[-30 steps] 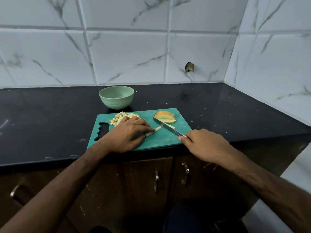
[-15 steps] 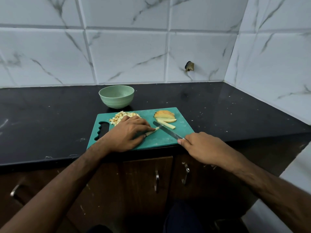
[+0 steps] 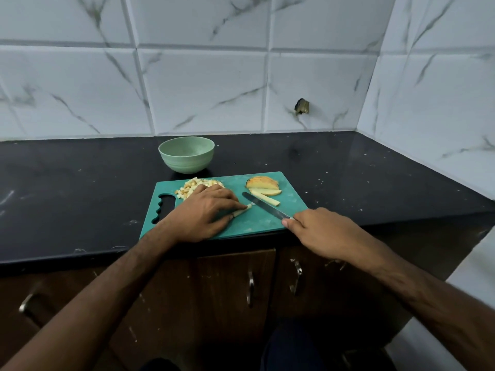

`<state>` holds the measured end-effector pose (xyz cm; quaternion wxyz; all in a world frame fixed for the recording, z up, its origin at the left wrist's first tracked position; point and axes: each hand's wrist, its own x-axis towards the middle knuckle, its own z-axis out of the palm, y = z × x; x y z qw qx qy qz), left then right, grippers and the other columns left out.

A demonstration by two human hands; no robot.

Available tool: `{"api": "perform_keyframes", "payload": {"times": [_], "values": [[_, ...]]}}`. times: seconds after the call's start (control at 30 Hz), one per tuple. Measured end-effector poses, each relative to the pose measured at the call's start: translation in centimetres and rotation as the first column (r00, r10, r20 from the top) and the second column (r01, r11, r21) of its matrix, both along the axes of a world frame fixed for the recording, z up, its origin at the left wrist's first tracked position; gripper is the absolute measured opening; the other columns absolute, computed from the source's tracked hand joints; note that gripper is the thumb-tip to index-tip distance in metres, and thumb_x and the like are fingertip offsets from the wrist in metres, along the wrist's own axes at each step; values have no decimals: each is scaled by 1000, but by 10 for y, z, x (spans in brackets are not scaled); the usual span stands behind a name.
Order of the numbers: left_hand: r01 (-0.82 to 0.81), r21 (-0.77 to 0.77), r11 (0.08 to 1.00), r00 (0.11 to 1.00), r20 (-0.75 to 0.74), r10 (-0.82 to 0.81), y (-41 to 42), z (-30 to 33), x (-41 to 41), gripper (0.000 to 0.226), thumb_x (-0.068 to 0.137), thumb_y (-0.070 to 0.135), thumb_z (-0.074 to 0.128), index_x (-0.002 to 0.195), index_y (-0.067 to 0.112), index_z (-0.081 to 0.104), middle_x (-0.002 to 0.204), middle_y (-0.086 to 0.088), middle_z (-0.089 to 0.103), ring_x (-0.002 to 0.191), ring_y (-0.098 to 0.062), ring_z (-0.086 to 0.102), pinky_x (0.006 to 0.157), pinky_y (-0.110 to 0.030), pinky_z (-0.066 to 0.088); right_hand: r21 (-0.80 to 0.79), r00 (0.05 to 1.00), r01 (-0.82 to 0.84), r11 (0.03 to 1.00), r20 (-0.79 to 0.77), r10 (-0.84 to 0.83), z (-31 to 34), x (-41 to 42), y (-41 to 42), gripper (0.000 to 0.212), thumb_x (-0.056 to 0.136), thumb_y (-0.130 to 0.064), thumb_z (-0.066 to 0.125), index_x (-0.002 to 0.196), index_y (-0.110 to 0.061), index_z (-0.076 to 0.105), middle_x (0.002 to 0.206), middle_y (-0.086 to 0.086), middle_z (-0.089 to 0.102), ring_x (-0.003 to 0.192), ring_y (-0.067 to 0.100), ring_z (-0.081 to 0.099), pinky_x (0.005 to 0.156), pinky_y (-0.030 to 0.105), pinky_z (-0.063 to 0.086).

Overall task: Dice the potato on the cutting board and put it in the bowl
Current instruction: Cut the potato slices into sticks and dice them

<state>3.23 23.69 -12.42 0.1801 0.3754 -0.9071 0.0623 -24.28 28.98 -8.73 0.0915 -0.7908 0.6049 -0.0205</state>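
A teal cutting board (image 3: 290, 198) lies at the counter's front edge. My left hand (image 3: 203, 214) rests on it and pinches a thin potato strip (image 3: 245, 209) between thumb and fingers. My right hand (image 3: 324, 231) grips the handle of a knife (image 3: 263, 206), whose blade lies flat across the board, tip pointing away to the left. A pile of diced potato (image 3: 191, 189) sits at the board's far left, partly hidden by my left hand. Sliced potato (image 3: 263, 184) and one loose strip (image 3: 267, 199) lie at the far right. A pale green bowl (image 3: 186, 154) stands behind the board; it looks empty.
The black counter (image 3: 80, 188) meets a white marble-tiled wall at the back and on the right. Brown cabinet doors with metal handles (image 3: 250, 287) are below the front edge.
The knife has drawn back from the strip under my left hand and swung slightly right. My left hand has stayed in place on the strip.
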Motion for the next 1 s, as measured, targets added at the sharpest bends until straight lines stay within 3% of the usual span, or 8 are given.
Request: {"api": "perform_keyframes", "payload": {"times": [0.23, 0.43, 0.53, 0.63, 1.0], "values": [[-11, -68, 998, 999, -50, 8, 0, -1, 2, 40, 97, 45, 45, 120, 28, 72, 110, 10, 65, 107, -7, 52, 85, -32, 36, 61, 1000, -13, 998, 15, 12, -2, 1, 11, 46, 108, -52, 30, 83, -22, 53, 74, -2, 55, 57, 9, 53, 52, 25, 42], [3, -119, 993, 996, -90, -13, 0, -2, 3, 26, 96, 40, 57, 111, 28, 74, 106, 12, 65, 101, 8, 37, 82, -27, 29, 24, 999, -30, 999, 17, 29, 2, 0, 11, 48, 107, -54, 31, 81, -21, 53, 76, -3, 55, 65, 10, 53, 58, 29, 39], [1, -131, 991, 996, -92, -13, -1, -3, 3, 25, 95, 39, 58, 111, 28, 74, 106, 11, 65, 99, 7, 36, 81, -28, 29, -9, 999, -37, 999, -11, 36, -6, 3, 15, 48, 107, -55, 30, 83, -22, 55, 77, -3, 59, 70, 13, 59, 61, 32, 44], [-2, -145, 989, 994, -104, -13, -2, -4, 3, 22, 95, 38, 61, 109, 28, 74, 103, 12, 64, 96, 6, 37, 80, -29, 32, -19, 999, -37, 999, -34, 37, -6, 4, 13, 47, 107, -55, 29, 80, -23, 51, 78, -3, 57, 70, 11, 56, 59, 31, 39], [2, -143, 990, 993, -116, -18, -2, -4, 3, 28, 96, 44, 55, 108, 28, 75, 102, 12, 65, 97, 6, 37, 79, -29, 32, -26, 998, -46, 999, 31, 47, -13, 4, 17, 50, 106, -57, 30, 78, -22, 53, 74, -2, 58, 65, 13, 55, 62, 34, 43]]}}
